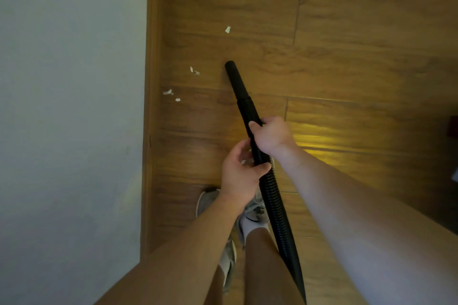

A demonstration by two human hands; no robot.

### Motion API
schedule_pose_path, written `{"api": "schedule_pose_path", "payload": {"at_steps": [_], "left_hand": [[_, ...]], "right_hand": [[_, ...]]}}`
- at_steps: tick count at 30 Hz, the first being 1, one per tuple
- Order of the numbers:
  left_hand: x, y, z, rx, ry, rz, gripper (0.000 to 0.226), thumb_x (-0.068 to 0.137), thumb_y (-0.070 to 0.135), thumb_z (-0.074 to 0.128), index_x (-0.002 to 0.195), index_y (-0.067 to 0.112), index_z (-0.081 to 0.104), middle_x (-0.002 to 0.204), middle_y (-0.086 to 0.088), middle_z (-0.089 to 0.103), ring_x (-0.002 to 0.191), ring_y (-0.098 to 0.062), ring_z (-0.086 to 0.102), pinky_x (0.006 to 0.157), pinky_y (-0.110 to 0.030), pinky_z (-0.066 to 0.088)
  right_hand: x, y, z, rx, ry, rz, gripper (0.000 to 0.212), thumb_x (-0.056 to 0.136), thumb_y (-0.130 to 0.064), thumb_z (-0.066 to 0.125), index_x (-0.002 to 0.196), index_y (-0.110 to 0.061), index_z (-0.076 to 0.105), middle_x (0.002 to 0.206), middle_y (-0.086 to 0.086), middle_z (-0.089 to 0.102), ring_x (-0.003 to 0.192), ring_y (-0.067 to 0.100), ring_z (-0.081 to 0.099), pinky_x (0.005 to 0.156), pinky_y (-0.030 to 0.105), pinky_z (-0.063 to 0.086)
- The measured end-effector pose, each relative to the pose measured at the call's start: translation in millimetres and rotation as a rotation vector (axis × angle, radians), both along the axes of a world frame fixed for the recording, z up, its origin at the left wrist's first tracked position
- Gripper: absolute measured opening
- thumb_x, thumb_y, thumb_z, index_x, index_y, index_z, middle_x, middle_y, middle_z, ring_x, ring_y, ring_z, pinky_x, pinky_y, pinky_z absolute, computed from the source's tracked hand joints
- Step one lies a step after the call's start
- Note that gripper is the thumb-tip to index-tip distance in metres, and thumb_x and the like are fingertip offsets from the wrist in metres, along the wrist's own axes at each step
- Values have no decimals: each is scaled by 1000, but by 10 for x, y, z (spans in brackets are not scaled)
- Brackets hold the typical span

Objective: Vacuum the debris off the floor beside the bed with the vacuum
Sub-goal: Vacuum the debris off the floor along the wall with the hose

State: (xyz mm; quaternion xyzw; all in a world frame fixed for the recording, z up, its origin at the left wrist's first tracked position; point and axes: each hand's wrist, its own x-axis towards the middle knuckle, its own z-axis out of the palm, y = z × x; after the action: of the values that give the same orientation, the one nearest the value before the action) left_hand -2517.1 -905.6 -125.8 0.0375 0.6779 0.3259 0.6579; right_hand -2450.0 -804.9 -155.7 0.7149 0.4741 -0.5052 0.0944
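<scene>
Gripping vacuum hose (271, 190), left hand (238, 176) and right hand (269, 135) curled round it; nozzle (235, 77) near debris (227, 29).

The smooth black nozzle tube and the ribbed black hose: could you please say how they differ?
The smooth black nozzle tube is plain-walled and ungripped; the ribbed black hose is corrugated, gripped by the right hand and left hand. The tube is short; the hose runs out of frame. Both are black.

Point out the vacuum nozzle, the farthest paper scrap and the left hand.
vacuum nozzle (236, 80), head view, middle of the smooth black tube.
paper scrap (227, 29), head view, centre of the topmost white piece.
left hand (236, 176), head view, back of the hand.
</scene>
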Motion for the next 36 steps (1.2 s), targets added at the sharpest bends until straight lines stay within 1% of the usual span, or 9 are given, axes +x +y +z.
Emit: {"api": "schedule_pose_path", "payload": {"at_steps": [3,5,10,15,20,23,27,33,36], "left_hand": [[-19,153,3,-12,-14,1,58,83,-12,74,129,19,57,108,0,68,89,-6,69,67,-15,55],[-31,261,-5,-16,-1,-8,62,82,-10,76,134,19,56,104,1,70,88,-8,72,68,-17,56],[-60,533,-5,1,37,7,63,83,-6,77,133,26,56,107,3,71,85,-4,73,67,-15,56],[-112,763,5,25,52,37,63,84,-6,76,129,33,55,105,6,70,83,-1,72,66,-14,55],[-126,856,-9,18,52,82,59,84,-4,76,120,39,56,109,3,72,92,-9,73,72,-21,58],[-127,845,-9,6,53,93,61,84,-3,76,127,35,57,110,1,72,94,-12,74,75,-23,59],[-126,790,-28,-10,54,123,63,82,-4,78,131,30,59,110,-1,73,95,-15,74,82,-32,61],[-160,683,-1,-17,57,174,60,82,-3,78,127,33,59,109,-1,73,94,-14,74,75,-26,60],[-188,613,24,-21,49,182,60,82,-3,78,128,31,60,108,-1,73,95,-15,74,82,-33,61]], "right_hand": [[-7,134,-16,3,-10,28,29,99,-38,55,103,-13,71,89,10,70,80,28,65,65,27,45],[-11,247,-34,8,-2,32,30,99,-38,55,104,-13,71,89,10,70,81,29,65,65,27,44],[-45,529,-52,36,27,41,28,99,-37,55,104,-14,71,86,7,66,77,25,61,66,26,41],[-119,781,-71,46,31,77,30,100,-38,54,102,-13,70,84,6,67,77,25,62,59,26,38],[-175,935,-102,28,20,140,28,99,-39,54,103,-17,70,84,3,65,67,17,57,51,24,37],[-198,944,-112,12,6,186,26,99,-40,54,100,-18,68,82,1,63,60,9,51,48,22,33],[-221,897,-127,-1,27,181,26,98,-39,56,101,-17,70,84,2,67,68,17,58,54,25,39],[-293,822,-80,-17,45,222,23,98,-40,56,102,-21,70,79,-2,64,63,8,55,49,23,35],[-329,768,-48,-23,49,244,27,98,-40,57,108,-19,72,86,0,66,66,11,56,51,23,37]]}}
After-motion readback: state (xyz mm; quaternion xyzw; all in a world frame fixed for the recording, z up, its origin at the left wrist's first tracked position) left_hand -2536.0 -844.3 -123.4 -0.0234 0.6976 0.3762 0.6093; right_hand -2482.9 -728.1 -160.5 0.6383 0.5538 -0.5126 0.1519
